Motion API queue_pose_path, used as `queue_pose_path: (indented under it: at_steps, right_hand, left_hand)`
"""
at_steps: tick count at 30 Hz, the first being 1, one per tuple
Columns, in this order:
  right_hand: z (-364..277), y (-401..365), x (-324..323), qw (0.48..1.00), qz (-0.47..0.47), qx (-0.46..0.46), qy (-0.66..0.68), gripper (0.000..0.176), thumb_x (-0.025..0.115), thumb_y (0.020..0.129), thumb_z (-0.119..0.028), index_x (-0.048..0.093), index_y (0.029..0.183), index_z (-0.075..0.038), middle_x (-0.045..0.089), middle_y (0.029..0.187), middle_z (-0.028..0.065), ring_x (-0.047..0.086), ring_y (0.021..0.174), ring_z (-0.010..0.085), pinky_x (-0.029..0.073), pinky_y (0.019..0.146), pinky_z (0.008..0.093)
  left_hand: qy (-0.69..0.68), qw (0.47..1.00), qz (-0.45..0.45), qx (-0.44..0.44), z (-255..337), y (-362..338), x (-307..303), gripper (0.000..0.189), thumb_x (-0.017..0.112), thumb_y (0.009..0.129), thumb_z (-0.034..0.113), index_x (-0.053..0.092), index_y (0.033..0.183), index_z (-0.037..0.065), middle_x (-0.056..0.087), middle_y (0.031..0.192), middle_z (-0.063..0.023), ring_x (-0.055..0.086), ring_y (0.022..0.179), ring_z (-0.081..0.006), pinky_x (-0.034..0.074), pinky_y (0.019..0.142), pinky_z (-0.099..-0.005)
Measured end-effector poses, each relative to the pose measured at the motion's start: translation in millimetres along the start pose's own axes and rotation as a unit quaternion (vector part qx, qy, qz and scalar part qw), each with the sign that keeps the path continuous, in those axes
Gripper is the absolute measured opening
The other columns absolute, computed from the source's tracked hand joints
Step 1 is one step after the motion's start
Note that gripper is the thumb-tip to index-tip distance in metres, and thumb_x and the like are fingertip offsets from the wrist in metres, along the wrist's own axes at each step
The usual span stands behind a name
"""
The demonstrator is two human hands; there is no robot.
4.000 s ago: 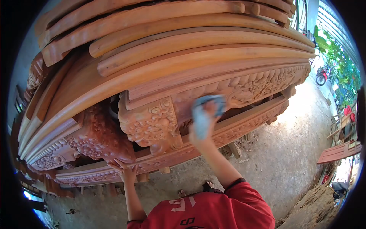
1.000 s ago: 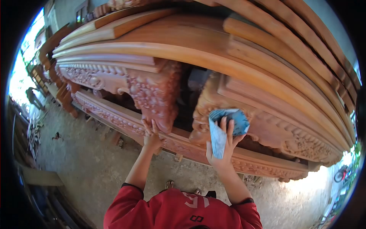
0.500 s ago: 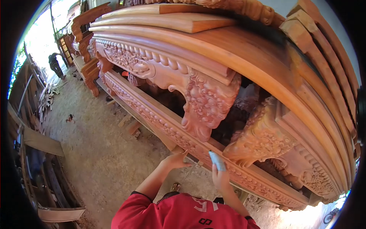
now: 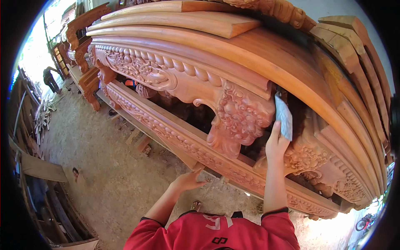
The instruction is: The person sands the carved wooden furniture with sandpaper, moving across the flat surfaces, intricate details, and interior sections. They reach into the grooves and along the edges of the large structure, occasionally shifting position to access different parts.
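My right hand (image 4: 276, 146) is raised at the gap between two carved corner sections, closed around a pale blue, elongated object (image 4: 284, 116) with a small dark tip. The exact kind of that object I cannot tell. Close to its left is a carved wooden corner panel (image 4: 246, 110) with floral relief, under a stepped moulding. My left hand (image 4: 187, 181) is low, its fingers stretched out and apart, with the fingertips at the outer edge of the long carved lower rail (image 4: 166, 135). Nothing shows in that hand.
A broad curved wooden top (image 4: 233, 48) arches over the carved panels, with thick planks (image 4: 354, 46) stacked at its right end. Timber offcuts (image 4: 54, 208) lean at the left. Far back, a person (image 4: 51, 79) bends over near scattered wood strips. The floor (image 4: 100, 154) is bare concrete.
My right hand has moved up and away from the lower rail to the gap beside the corner panel, carrying the pale blue object. My left hand stays near the rail's edge.
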State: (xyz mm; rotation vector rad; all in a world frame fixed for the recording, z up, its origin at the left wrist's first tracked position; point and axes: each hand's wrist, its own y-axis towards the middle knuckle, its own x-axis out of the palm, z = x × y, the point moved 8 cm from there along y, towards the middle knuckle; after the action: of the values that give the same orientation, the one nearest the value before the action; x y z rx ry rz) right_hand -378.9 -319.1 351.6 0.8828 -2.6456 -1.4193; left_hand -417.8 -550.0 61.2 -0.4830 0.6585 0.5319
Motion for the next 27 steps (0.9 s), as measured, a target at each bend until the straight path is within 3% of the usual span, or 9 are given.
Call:
queue_pose_path:
  at_steps: [5, 9, 11, 12, 15, 19, 22, 25, 27]
  right_hand:
    - [-4, -7, 28, 1.000, 0.004, -0.020, -0.015, 0.031, 0.043, 0.087, -0.007, 0.048, 0.115, 0.006, 0.053, 0.114, 0.0166, 0.048, 0.109, 0.0266, 0.032, 0.095, 0.0315]
    - [-45, 19, 17, 0.984, -0.027, -0.176, -0.003, 0.031, 0.037, 0.090, -0.012, 0.052, 0.108, 0.007, 0.056, 0.109, 0.0172, 0.051, 0.105, 0.0277, 0.034, 0.092, 0.0325]
    - [5, 28, 14, 0.995, 0.026, 0.062, 0.067, 0.030, 0.039, 0.089, -0.011, 0.054, 0.106, 0.008, 0.058, 0.104, 0.0154, 0.054, 0.100, 0.0263, 0.036, 0.091, 0.0328]
    - [0, 24, 15, 0.995, 0.028, 0.066, 0.066, 0.030, 0.039, 0.089, -0.011, 0.054, 0.106, 0.008, 0.058, 0.104, 0.0154, 0.054, 0.100, 0.0263, 0.036, 0.091, 0.0328]
    - [-68, 15, 31, 0.991, -0.009, -0.125, -0.047, 0.033, 0.034, 0.090, -0.009, 0.049, 0.113, 0.009, 0.052, 0.117, 0.0163, 0.048, 0.110, 0.0203, 0.032, 0.095, 0.0326]
    - [-38, -27, 42, 0.940, -0.112, -0.246, -0.206, 0.038, 0.041, 0.084, -0.016, 0.048, 0.117, 0.001, 0.047, 0.124, 0.0185, 0.039, 0.120, 0.0336, 0.021, 0.101, 0.0462]
    - [-18, 7, 16, 0.992, 0.079, -0.102, -0.009, 0.037, 0.038, 0.089, -0.019, 0.049, 0.115, 0.005, 0.048, 0.122, 0.0198, 0.041, 0.119, 0.0307, 0.028, 0.099, 0.0403]
    - [-6, 6, 18, 0.995, 0.073, 0.045, 0.042, 0.037, 0.037, 0.090, -0.017, 0.046, 0.118, 0.006, 0.046, 0.125, 0.0197, 0.040, 0.120, 0.0296, 0.030, 0.098, 0.0376]
    - [-44, -8, 35, 0.992, 0.045, -0.119, 0.004, 0.036, 0.041, 0.087, -0.014, 0.047, 0.119, 0.003, 0.047, 0.124, 0.0184, 0.038, 0.122, 0.0286, 0.029, 0.098, 0.0402]
  left_hand:
    - [0.017, 0.997, -0.060, -0.041, -33, -13, 22, 0.080, 0.055, 0.076, 0.052, 0.031, 0.130, -0.003, 0.052, 0.110, -0.0278, 0.052, 0.101, -0.0385, 0.042, 0.084, -0.0425]
    - [-0.005, 1.000, 0.002, -0.001, -58, -13, 34, 0.080, 0.054, 0.076, 0.052, 0.032, 0.129, -0.003, 0.055, 0.106, -0.0277, 0.055, 0.097, -0.0389, 0.044, 0.081, -0.0437]
    - [-0.001, 0.997, -0.058, -0.041, -59, -14, 36, 0.082, 0.053, 0.076, 0.054, 0.029, 0.131, -0.003, 0.050, 0.113, -0.0277, 0.052, 0.102, -0.0385, 0.041, 0.086, -0.0417]
    - [0.005, 0.991, -0.110, -0.078, -61, -16, 40, 0.085, 0.052, 0.077, 0.056, 0.026, 0.132, -0.002, 0.046, 0.119, -0.0277, 0.049, 0.107, -0.0380, 0.039, 0.090, -0.0396]
    - [0.006, 0.990, -0.107, -0.087, -57, -16, 37, 0.085, 0.053, 0.077, 0.056, 0.027, 0.132, -0.003, 0.044, 0.122, -0.0277, 0.047, 0.110, -0.0368, 0.038, 0.091, -0.0383]
    - [-0.035, 0.994, -0.096, -0.040, -54, -12, 45, 0.085, 0.053, 0.077, 0.056, 0.027, 0.132, -0.002, 0.044, 0.122, -0.0277, 0.046, 0.112, -0.0359, 0.037, 0.092, -0.0374]
    - [-0.049, 0.993, -0.102, -0.023, -48, -16, 41, 0.085, 0.053, 0.077, 0.056, 0.027, 0.132, -0.002, 0.044, 0.122, -0.0273, 0.046, 0.112, -0.0363, 0.037, 0.092, -0.0373]
    - [-0.038, 0.989, -0.123, -0.069, -52, -20, 37, 0.085, 0.052, 0.077, 0.057, 0.027, 0.132, -0.002, 0.042, 0.124, -0.0267, 0.045, 0.113, -0.0364, 0.036, 0.094, -0.0371]
    - [-0.042, 0.993, -0.092, -0.060, -59, -20, 40, 0.086, 0.052, 0.077, 0.058, 0.027, 0.133, -0.002, 0.042, 0.124, -0.0265, 0.044, 0.114, -0.0365, 0.036, 0.094, -0.0370]
